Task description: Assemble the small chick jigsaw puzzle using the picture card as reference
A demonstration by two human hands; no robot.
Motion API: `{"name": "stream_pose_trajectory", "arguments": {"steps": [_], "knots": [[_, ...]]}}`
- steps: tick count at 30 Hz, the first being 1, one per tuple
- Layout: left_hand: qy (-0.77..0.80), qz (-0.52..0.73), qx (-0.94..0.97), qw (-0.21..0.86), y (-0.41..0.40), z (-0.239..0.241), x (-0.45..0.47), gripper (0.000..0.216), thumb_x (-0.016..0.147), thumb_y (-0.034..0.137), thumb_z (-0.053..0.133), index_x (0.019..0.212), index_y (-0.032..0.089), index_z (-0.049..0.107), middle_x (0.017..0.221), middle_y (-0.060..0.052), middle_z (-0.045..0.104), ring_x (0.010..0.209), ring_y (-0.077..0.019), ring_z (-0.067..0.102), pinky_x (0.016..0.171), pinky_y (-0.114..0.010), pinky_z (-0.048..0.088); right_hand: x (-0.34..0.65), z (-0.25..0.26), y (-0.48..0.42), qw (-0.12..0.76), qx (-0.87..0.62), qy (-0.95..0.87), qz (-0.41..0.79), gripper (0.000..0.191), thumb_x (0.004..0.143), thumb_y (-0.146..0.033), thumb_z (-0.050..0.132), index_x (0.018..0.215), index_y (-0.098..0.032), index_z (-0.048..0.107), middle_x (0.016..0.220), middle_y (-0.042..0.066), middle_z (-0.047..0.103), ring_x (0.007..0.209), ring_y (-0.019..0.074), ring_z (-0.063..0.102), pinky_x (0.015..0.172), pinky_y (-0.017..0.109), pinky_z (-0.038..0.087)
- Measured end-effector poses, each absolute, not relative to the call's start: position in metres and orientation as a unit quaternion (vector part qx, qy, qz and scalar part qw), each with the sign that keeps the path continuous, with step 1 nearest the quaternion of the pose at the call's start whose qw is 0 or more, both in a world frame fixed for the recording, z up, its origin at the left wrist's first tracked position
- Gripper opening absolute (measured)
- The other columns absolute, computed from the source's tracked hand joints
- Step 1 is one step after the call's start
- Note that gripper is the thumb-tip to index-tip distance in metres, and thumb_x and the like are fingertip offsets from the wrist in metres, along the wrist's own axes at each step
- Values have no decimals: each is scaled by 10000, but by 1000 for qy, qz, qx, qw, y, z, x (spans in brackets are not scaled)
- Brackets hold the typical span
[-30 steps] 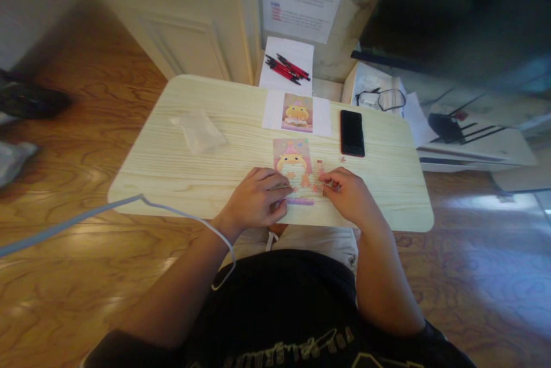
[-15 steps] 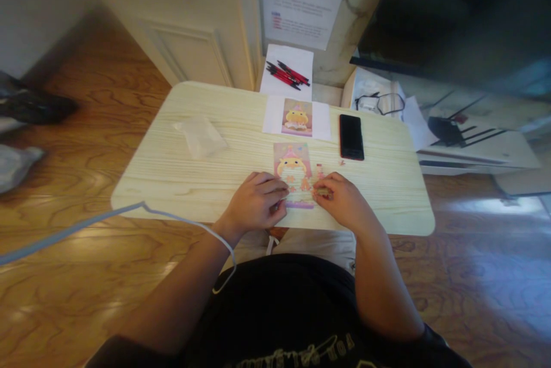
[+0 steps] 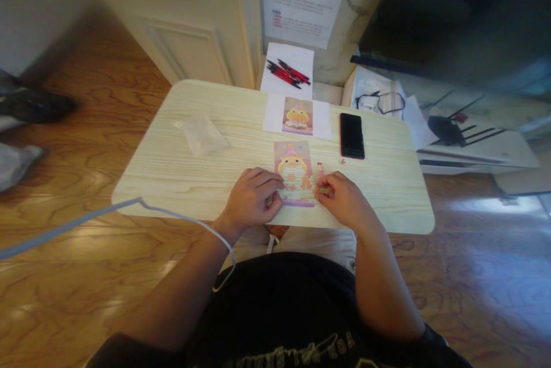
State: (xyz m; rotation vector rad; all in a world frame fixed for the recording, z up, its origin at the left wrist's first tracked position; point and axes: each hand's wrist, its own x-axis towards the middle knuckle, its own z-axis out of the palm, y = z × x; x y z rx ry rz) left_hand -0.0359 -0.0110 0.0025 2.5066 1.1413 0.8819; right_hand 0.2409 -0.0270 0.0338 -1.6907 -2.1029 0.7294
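Both hands at the unfinished picture puzzle, right fingers drawn together

Clock directions are taken from the puzzle (image 3: 294,154), with 12 o'clock toward the wall. The left hand (image 3: 255,196) sits at 8 o'clock, fingers bent, a small gap between thumb and forefinger; the tips reach the puzzle's left edge, and whether they pinch anything cannot be told. The right hand (image 3: 343,196), at 4 o'clock, has thumb and fingers nearly closed beside the puzzle's lower right edge; something small and tan shows at the tips, but a firm hold cannot be confirmed.

The puzzle lies flat near the table's (image 3: 400,201) front edge, which runs close by at 6 o'clock. A pale gap fills its middle, with several pieces inside. Open room stretches toward 9 o'clock and, beyond the right hand, toward 3.

Loose pieces (image 3: 319,167) crowd the right fingers at 3 o'clock; one stray piece (image 3: 342,161) lies farther out. The phone (image 3: 352,135) is at 2, the translucent bag (image 3: 201,134) at 10. A white sheet (image 3: 274,112) bearing a matching picture is at 12, with red-and-black pens (image 3: 288,74) beyond. A grey cord (image 3: 172,209) crosses the front left edge to the left wrist.
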Motion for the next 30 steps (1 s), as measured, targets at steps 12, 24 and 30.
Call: {"name": "stream_pose_trajectory", "arguments": {"steps": [12, 24, 30], "knots": [[372, 284, 879, 94, -8, -6, -38, 256, 880, 128, 581, 1014, 231, 774, 1147, -22, 798, 1035, -237, 683, 914, -437, 514, 241, 39, -27, 155, -595, -744, 264, 76, 954, -235, 687, 995, -235, 752, 1042, 53, 662, 943, 206, 664, 845, 361, 543], [344, 263, 898, 74, -7, -9, -38, 276, 910, 142, 584, 1053, 239, 799, 1177, -5, 804, 1020, -233, 674, 887, -441, 513, 244, 39, -27, 139, -589, -748, 273, 109, 967, -252, 685, 1038, -234, 766, 1073, 62, 676, 954, 206, 671, 857, 356, 553], [362, 264, 891, 69, -7, -8, -38, 264, 912, 150, 591, 1046, 238, 801, 1160, 1, 807, 997, -237, 667, 871, -445, 514, 248, 38, -27, 143, -586, -747, 278, 176, 947, -169, 667, 1072, -246, 765, 1103, 63, 687, 972, 205, 682, 860, 349, 557]]}}
